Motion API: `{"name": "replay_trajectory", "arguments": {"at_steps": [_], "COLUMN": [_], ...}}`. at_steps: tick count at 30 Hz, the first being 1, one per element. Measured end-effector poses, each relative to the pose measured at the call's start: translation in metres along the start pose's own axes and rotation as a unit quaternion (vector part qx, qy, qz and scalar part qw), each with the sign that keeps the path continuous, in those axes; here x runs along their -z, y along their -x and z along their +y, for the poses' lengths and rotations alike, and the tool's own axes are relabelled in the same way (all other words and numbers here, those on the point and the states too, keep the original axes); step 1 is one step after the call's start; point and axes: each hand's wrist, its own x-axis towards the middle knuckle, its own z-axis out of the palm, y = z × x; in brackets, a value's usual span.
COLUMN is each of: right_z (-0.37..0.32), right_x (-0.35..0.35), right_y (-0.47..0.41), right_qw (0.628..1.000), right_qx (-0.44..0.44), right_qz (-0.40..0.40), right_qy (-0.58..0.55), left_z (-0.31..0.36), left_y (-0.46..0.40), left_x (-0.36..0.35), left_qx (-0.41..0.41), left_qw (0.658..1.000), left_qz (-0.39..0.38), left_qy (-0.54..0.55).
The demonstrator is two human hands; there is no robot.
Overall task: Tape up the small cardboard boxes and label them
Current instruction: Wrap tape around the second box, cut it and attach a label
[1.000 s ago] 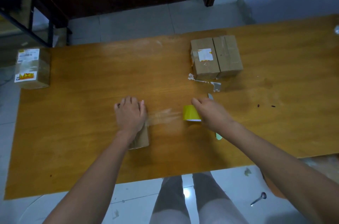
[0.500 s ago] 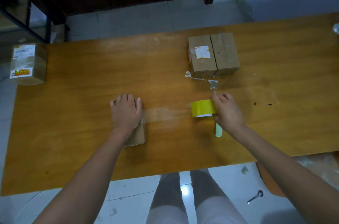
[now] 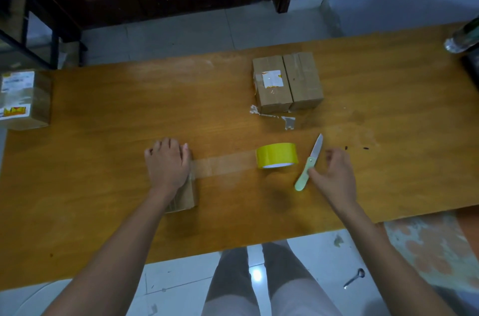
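Observation:
My left hand [image 3: 167, 164] lies flat on top of a small cardboard box [image 3: 188, 196] near the table's front edge and presses it down. A strip of clear tape [image 3: 223, 166] runs from that box rightward to a yellow tape roll [image 3: 276, 155] that stands free on the table. Just right of the roll lies a folding knife [image 3: 305, 173] with a pale green handle, its blade out and pointing away from me. My right hand [image 3: 334, 173] hovers beside the knife with loosely curled fingers, its thumb tip at the handle, holding nothing.
Two taped boxes [image 3: 303, 79] sit side by side at the back, the left one [image 3: 269, 85] bearing a label. Tape scraps [image 3: 286, 121] lie before them. Another labelled box [image 3: 23, 100] is at the table's left edge, a bottle [image 3: 464, 38] at the far right.
My right hand has let go of the tape roll and moved right to the knife. The roll now stands alone with the strip stretched. My left hand stayed on the box.

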Motion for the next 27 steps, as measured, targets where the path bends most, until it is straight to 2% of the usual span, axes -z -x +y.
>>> {"name": "replay_trajectory", "arguments": {"at_steps": [2,3,7,11,13,16,19,21,23,27], "right_z": [0.005,0.004,-0.004,0.011,0.015,0.007,-0.029,-0.063,-0.096,-0.138], "right_x": [-0.008,-0.015,-0.033,-0.026,-0.016,-0.004,0.0,-0.012,-0.037,-0.094], "right_y": [0.007,0.008,0.004,-0.002,0.006,0.03,0.061,0.079,0.094,0.117], "right_qw": [0.994,0.992,0.99,0.985,0.986,0.993,0.984,0.98,0.98,0.985], "right_qx": [-0.11,-0.122,-0.112,-0.14,-0.146,-0.101,-0.054,-0.018,0.01,0.061], "right_qz": [-0.023,-0.038,-0.016,-0.079,-0.073,-0.011,0.037,0.008,-0.066,-0.151], "right_qy": [-0.009,0.012,0.082,0.062,0.025,-0.059,-0.166,-0.2,-0.189,-0.064], "left_z": [0.001,0.001,0.0,-0.003,-0.009,-0.016,-0.014,-0.01,-0.006,-0.014], "left_y": [0.0,-0.001,-0.002,-0.008,-0.011,-0.011,-0.005,-0.001,0.001,0.002], "left_x": [0.001,0.001,-0.001,0.001,0.002,0.003,0.001,0.0,-0.002,-0.005], "left_qx": [0.002,0.002,-0.003,-0.002,-0.01,-0.024,-0.034,-0.037,-0.039,-0.016], "left_qw": [1.0,1.0,1.0,0.998,0.997,0.996,0.998,0.999,0.999,1.0], "left_qz": [-0.004,-0.007,-0.012,-0.059,-0.08,-0.083,-0.045,-0.02,-0.003,0.015], "left_qy": [-0.003,-0.004,-0.008,-0.005,0.002,0.03,0.017,-0.003,-0.005,0.015]}}
